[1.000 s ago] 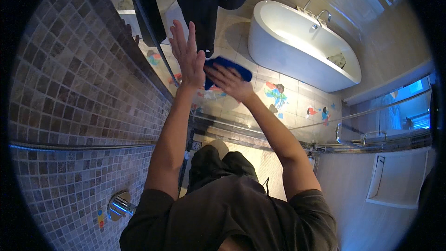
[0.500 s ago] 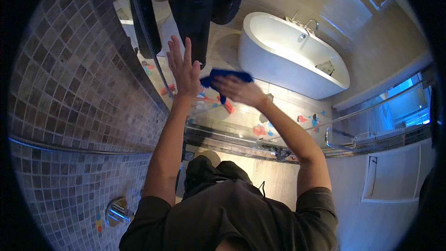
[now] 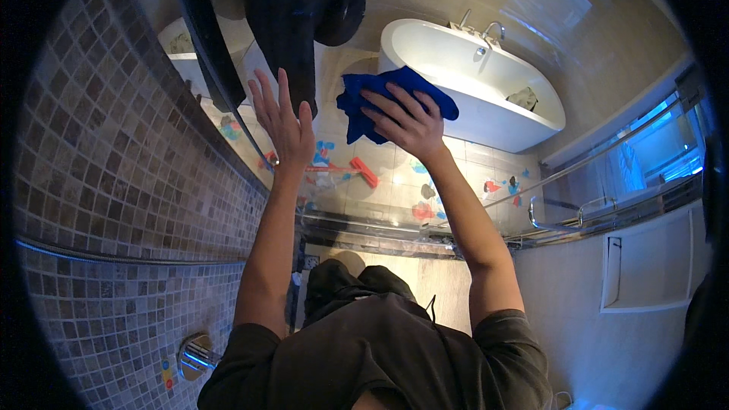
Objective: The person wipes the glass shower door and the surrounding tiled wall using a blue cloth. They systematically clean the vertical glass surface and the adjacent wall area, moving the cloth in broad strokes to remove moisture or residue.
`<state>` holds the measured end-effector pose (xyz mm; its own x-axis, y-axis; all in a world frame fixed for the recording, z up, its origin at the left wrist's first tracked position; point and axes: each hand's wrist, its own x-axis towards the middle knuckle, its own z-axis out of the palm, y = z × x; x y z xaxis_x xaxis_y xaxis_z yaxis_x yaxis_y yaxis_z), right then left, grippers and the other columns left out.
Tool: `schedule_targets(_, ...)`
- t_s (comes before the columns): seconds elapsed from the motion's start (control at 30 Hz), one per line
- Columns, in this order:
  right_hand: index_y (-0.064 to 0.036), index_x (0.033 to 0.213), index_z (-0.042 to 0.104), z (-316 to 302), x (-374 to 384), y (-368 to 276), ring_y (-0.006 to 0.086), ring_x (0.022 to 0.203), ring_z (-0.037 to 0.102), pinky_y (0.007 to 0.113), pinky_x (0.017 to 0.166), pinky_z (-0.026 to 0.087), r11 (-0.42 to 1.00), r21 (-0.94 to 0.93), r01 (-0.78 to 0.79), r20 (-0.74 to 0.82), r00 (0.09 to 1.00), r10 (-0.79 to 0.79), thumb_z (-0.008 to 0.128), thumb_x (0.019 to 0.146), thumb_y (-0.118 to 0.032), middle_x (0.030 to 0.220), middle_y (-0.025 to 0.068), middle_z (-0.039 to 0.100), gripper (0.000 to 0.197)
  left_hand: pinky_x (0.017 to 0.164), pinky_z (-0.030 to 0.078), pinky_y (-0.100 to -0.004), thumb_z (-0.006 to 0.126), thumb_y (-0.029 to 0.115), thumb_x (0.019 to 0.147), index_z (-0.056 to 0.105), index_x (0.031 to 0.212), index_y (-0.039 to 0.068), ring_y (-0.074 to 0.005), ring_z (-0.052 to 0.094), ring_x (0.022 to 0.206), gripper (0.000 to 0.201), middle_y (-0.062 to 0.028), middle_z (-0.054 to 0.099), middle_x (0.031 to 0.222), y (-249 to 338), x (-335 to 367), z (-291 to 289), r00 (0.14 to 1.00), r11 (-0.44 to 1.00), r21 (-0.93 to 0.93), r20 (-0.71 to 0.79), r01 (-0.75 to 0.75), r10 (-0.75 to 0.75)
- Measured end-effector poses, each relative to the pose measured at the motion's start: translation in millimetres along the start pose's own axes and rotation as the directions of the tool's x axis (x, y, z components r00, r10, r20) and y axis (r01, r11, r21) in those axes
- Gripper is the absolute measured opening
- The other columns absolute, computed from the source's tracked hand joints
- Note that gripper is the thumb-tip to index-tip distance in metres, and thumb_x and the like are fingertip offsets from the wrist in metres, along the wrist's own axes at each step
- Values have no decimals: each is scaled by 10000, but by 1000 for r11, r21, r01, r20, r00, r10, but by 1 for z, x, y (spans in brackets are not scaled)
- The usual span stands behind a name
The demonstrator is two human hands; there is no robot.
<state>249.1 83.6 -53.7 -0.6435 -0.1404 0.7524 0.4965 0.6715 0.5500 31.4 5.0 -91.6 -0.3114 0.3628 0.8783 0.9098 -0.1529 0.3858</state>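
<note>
My right hand (image 3: 414, 125) holds a bright blue cloth (image 3: 418, 80), its fingers spread across the near side. The cloth is bunched, with loose corners sticking out to the left. My left hand (image 3: 288, 137) is raised to the left of it, fingers stretched and apart, with nothing in it. It appears close to the dark upright edge of a glass panel (image 3: 241, 125); whether it touches the glass I cannot tell. On the floor tiles beyond, between the two hands, lies a red T-shaped tool (image 3: 364, 172) with a long thin handle.
A white bathtub (image 3: 486, 123) with a chrome tap stands beyond my right hand. Red and blue patches (image 3: 423, 210) mark the floor. Mosaic wall (image 3: 114, 144) with a chrome mixer (image 3: 196, 357) is at left. A glass door's handle (image 3: 558, 224) is at right. Dark shapes (image 3: 285, 15) stand at top.
My right hand has moved up and to the right with the blue cloth, which now shows more spread out. My left hand has shifted slightly left, and the view has turned a little.
</note>
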Motion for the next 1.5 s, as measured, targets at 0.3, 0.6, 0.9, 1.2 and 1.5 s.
schedule_targets(0.3, -231, 1174, 624, -58, 124, 54, 306, 1323, 354, 467, 1070, 223, 893, -33, -448, -142, 887, 440, 609, 760, -336, 1397, 37, 475, 427, 1134, 57, -551, 271, 454, 985, 310, 1463, 174, -349, 104, 1435, 555, -152, 127, 1558, 18, 14, 11, 998, 999, -48, -63, -15, 12)
schedule_targets(0.6, -409, 1259, 553, 0, 51, 8, 223, 1365, 323, 429, 1128, 144, 978, -111, -175, -41, 984, 171, 633, 792, -524, 1436, -73, 435, 488, 1134, 47, -559, 249, 479, 984, 331, 1452, 188, -339, 120, 1433, 557, -148, 157, 1551, 22, 15, 13, 993, 989, -134, -112, -58, 43)
schedule_targets(0.9, -384, 1222, 592, -21, 102, 39, 228, 1377, 298, 437, 1111, 136, 928, -68, -366, -191, 918, 348, 666, 771, -410, 1452, -62, 416, 458, 1135, 41, -555, 225, 473, 988, 341, 1448, 188, -337, 110, 1436, 554, -144, 153, 1554, 20, 14, 16, 993, 993, -112, -116, -34, 21)
schedule_targets(1.2, -336, 1289, 535, 29, -16, -57, 196, 1390, 278, 435, 1131, 120, 999, 36, 18, 213, 977, -25, 725, 699, -410, 1484, -79, 365, 624, 1136, 50, -533, 168, 449, 995, 345, 1449, 144, -347, 105, 1435, 575, -151, 162, 1550, 17, 10, 14, 996, 990, -130, -76, -47, 37)
schedule_targets(1.5, -348, 1216, 585, 13, 37, -25, 192, 1351, 335, 426, 1126, 132, 951, 85, -298, -24, 953, 301, 742, 679, -354, 1426, -94, 441, 559, 1143, 46, -522, 198, 463, 991, 322, 1453, 132, -330, 78, 1439, 582, -138, 120, 1559, 10, 9, 16, 997, 992, -122, -67, -32, 24)
